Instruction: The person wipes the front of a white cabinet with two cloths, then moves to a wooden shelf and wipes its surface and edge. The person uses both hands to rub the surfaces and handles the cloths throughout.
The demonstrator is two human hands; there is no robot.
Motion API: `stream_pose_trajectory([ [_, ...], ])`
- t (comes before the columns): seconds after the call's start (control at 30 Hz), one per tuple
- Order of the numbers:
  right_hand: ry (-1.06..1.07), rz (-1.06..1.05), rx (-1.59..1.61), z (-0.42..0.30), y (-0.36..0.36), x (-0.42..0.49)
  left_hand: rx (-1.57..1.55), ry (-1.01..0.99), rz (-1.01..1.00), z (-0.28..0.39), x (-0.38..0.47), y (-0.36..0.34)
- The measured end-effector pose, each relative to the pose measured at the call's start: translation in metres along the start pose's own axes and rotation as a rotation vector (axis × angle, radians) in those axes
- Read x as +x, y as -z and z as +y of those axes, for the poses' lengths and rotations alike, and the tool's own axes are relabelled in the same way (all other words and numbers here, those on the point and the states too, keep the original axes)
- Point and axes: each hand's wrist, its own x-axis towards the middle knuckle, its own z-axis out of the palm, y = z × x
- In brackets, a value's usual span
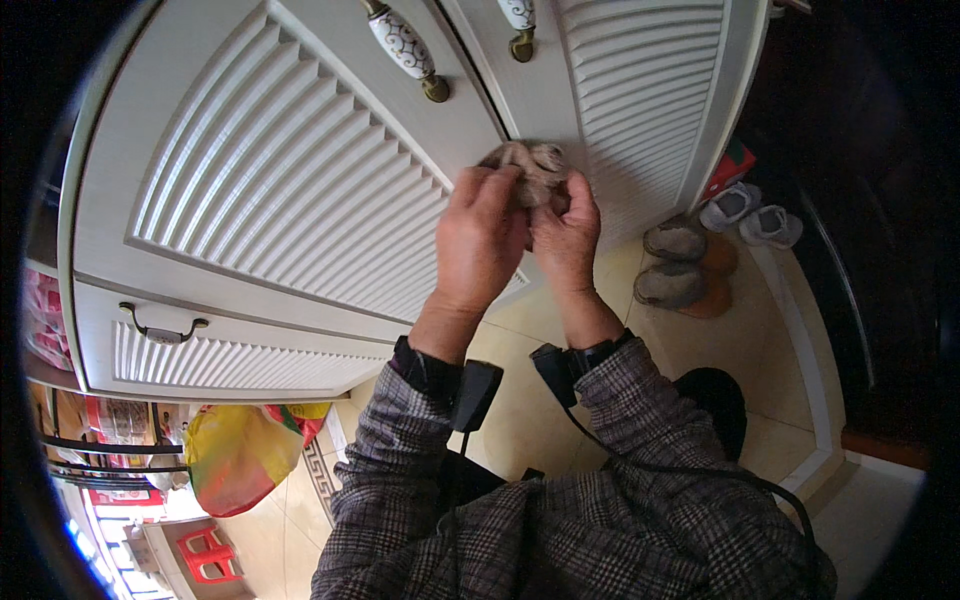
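Observation:
A crumpled greyish-brown cloth (534, 180) is bunched between my two hands, in front of the white louvred cabinet doors (300, 180). My left hand (480, 232) grips it from the left, with the back of the hand towards me. From the right, my right hand (566, 240) pinches it between thumb and fingers. Some fingertips are hidden behind the cloth and the hands. Above the hands, the seam between the two doors runs up between a white patterned ceramic handle (405, 46) and a second ceramic handle (519, 22).
A drawer handle (163, 331) juts out at lower left. Fur-lined slippers (671, 262) and grey shoes (750, 216) stand on the tiled floor at right, by a red box (731, 171). A yellow-and-red bag (240, 457) and a red stool (208, 555) are at lower left.

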Motion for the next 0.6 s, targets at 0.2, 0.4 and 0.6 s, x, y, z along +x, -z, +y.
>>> stream_pose_trajectory([
  [0.2, 0.497, -0.036, -0.206, -0.041, -0.019, 0.012, 0.010, -0.163, 0.389, 0.003, 0.019, 0.033],
  [0.4, 0.674, 0.002, -0.595, -0.049, -0.001, 0.036, 0.310, -0.363, 0.255, 0.008, 0.046, 0.025],
  [0.6, 0.510, 0.070, -0.651, 0.009, 0.030, 0.027, 0.336, -0.306, 0.004, -0.005, 0.014, -0.009],
])
